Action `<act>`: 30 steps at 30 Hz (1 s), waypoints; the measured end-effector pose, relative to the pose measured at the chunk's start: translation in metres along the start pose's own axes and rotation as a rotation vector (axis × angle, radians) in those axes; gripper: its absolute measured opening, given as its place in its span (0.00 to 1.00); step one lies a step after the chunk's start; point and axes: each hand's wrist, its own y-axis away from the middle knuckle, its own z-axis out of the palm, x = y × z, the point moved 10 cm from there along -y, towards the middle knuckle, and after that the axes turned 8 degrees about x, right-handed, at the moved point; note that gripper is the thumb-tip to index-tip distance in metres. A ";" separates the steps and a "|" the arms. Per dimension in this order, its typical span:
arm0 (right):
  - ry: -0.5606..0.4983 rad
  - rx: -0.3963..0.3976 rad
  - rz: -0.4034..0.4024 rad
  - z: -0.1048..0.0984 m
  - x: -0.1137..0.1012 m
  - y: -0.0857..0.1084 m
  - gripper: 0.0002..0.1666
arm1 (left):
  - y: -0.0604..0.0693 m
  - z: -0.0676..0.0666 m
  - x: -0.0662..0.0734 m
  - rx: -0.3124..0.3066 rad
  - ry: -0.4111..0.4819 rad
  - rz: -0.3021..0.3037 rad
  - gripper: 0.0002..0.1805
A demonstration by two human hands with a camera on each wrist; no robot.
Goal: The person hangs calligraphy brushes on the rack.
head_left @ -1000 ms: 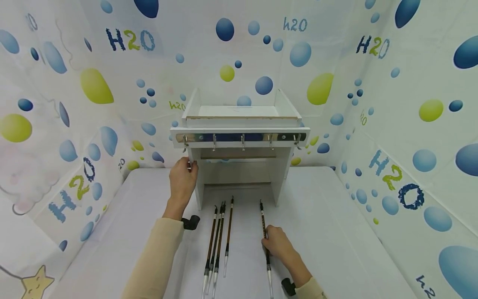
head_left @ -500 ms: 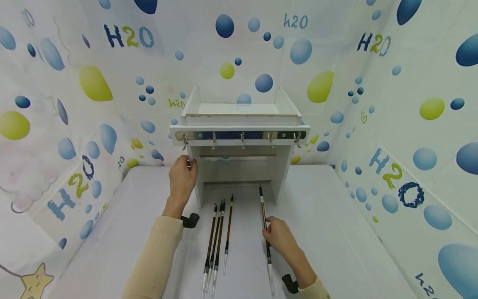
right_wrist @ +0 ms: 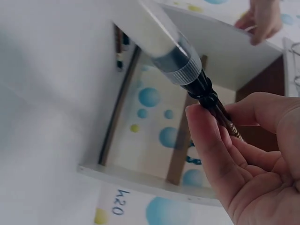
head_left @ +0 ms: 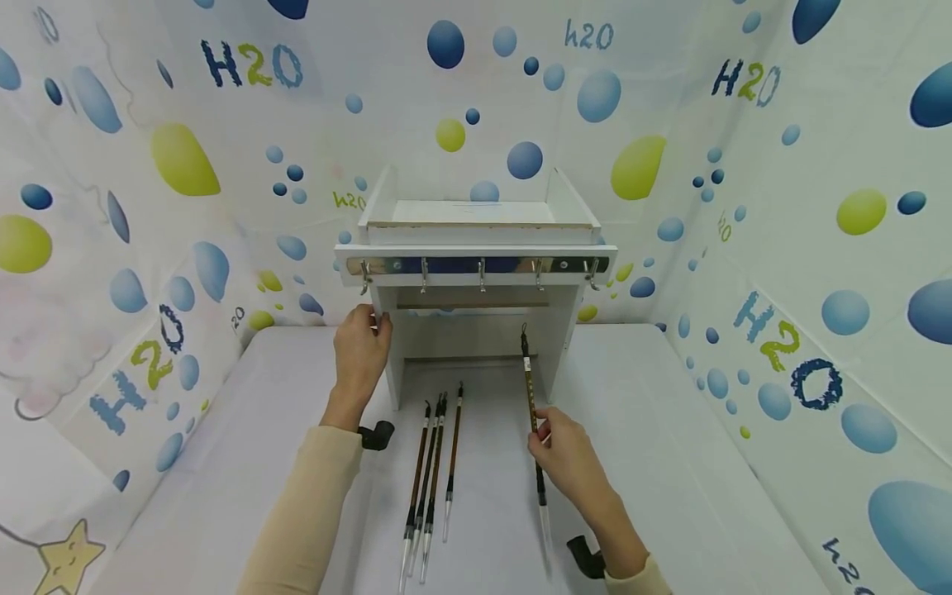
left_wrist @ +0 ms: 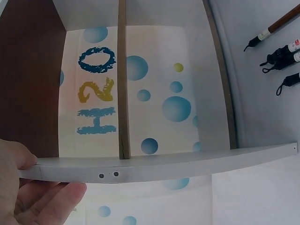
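Nearest, on the white worktop (head_left: 662, 438): three brushes (head_left: 435, 475) lie side by side, capped ends toward the person, looped ends away; a fourth brush (head_left: 454, 454) lies just to their right, apart from them. Further right, the right hand (head_left: 571, 454) pinches a dark, patterned brush (head_left: 530, 384) by the shaft between thumb and fingers — clear cap toward the person, looped end seen against the opening of the shelf unit (head_left: 476, 236). Left hand (head_left: 360, 355) grips the near edge of the unit's left side panel (left_wrist: 154, 170), thumb on one face, fingers on the other. The white unit stands beyond the brushes, open below; a shiny rail (head_left: 454, 265) with five hooks runs across its front, a shallow tray (head_left: 476, 212) above. Behind — wall covering (head_left: 387, 49), printed with blue and yellow-green spots, "H2O" lettering.
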 end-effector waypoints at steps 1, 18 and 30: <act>-0.005 0.007 0.002 -0.004 -0.002 -0.001 0.20 | 0.000 0.000 0.000 0.001 -0.002 0.001 0.11; 0.017 0.170 -0.045 -0.049 -0.012 -0.012 0.19 | 0.000 0.002 0.000 -0.010 -0.014 0.000 0.12; -0.022 0.211 -0.019 -0.063 -0.002 -0.018 0.20 | 0.000 0.002 -0.001 -0.019 -0.019 -0.017 0.11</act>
